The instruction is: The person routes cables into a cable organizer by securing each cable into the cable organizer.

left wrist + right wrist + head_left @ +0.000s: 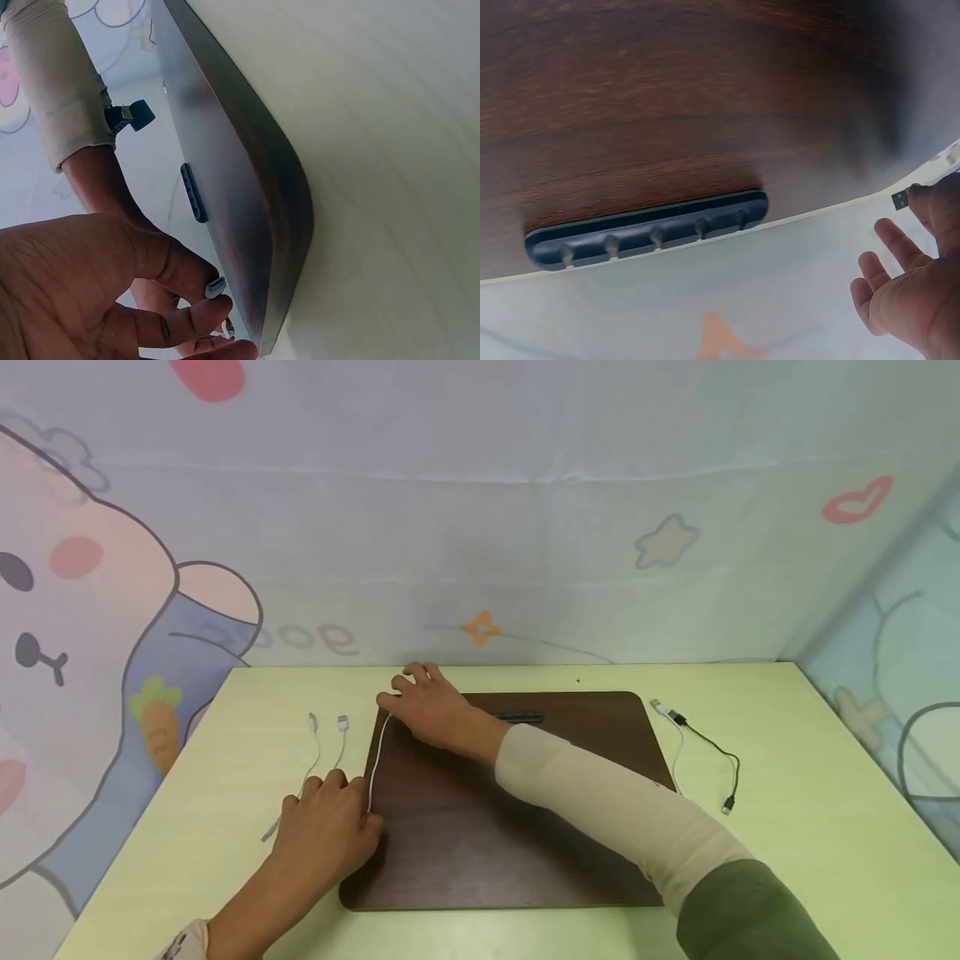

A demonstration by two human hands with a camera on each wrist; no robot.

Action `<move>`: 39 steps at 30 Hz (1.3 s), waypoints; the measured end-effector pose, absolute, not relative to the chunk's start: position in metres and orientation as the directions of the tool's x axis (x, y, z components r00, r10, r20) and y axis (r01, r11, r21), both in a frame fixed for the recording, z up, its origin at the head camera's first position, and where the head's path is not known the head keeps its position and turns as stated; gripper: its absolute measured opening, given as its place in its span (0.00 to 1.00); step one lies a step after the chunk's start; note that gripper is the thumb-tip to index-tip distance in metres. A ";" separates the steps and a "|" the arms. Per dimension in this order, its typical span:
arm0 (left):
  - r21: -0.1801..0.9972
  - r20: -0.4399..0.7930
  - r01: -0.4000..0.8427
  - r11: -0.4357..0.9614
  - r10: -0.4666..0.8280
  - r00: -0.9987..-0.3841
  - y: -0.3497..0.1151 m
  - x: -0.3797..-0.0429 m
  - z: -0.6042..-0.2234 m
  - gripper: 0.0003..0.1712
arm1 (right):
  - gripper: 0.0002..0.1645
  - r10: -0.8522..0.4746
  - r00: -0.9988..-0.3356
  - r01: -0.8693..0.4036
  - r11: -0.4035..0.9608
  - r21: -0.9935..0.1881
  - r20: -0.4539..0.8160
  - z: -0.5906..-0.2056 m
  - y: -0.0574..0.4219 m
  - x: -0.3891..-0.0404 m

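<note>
A white USB cable runs between the two hands over the left edge of a dark brown wooden board. My left hand is at the board's lower left and pinches one small plug of this cable between thumb and finger. At the board's far left corner, my right hand pinches the other end, a USB plug whose metal tip sticks out past the fingers. A black cable holder with several notches lies along the board's far edge, partly behind the right wrist in the head view.
Two white cables, one with its plug upright in view, lie left of the board on the pale table. To its right lie another white cable and a black cable. A printed cloth hangs behind the table.
</note>
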State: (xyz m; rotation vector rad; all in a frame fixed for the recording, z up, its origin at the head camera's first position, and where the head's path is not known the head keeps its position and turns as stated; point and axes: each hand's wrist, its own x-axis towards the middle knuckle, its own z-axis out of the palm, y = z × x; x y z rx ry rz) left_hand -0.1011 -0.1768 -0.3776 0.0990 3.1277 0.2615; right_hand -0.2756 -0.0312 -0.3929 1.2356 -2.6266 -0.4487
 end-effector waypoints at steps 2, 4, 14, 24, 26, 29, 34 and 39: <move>0.169 0.005 0.065 0.983 0.065 -0.998 -0.176 -0.101 -0.377 0.13 | 0.21 -0.777 -0.627 -0.715 0.601 0.359 0.053 -0.393 -0.029 -0.276; 0.169 0.009 0.069 0.983 0.068 -0.998 -0.175 -0.102 -0.377 0.13 | 0.21 -0.778 -0.625 -0.715 0.602 0.355 0.061 -0.393 -0.028 -0.277; 0.158 0.020 0.098 0.983 0.096 -0.995 -0.168 -0.102 -0.382 0.13 | 0.21 -0.775 -0.630 -0.721 0.612 0.325 0.061 -0.394 -0.020 -0.281; 0.138 0.060 0.127 0.982 0.120 -0.991 -0.156 -0.105 -0.385 0.10 | 0.22 -0.760 -0.647 -0.716 0.634 0.293 0.063 -0.392 -0.008 -0.284; 0.129 0.063 0.134 0.983 0.127 -0.990 -0.154 -0.105 -0.386 0.10 | 0.23 -0.761 -0.646 -0.722 0.633 0.277 0.055 -0.392 -0.007 -0.284; 0.125 0.068 0.145 0.982 0.137 -0.988 -0.150 -0.105 -0.386 0.09 | 0.23 -0.760 -0.648 -0.730 0.635 0.251 0.037 -0.391 -0.004 -0.285; 0.122 0.065 0.154 0.980 0.147 -0.987 -0.144 -0.107 -0.385 0.10 | 0.21 -0.757 -0.653 -0.734 0.640 0.229 0.021 -0.391 0.004 -0.287; 0.104 0.084 0.169 0.980 0.161 -0.983 -0.141 -0.110 -0.383 0.11 | 0.21 -0.753 -0.658 -0.732 0.643 0.226 0.011 -0.391 0.011 -0.291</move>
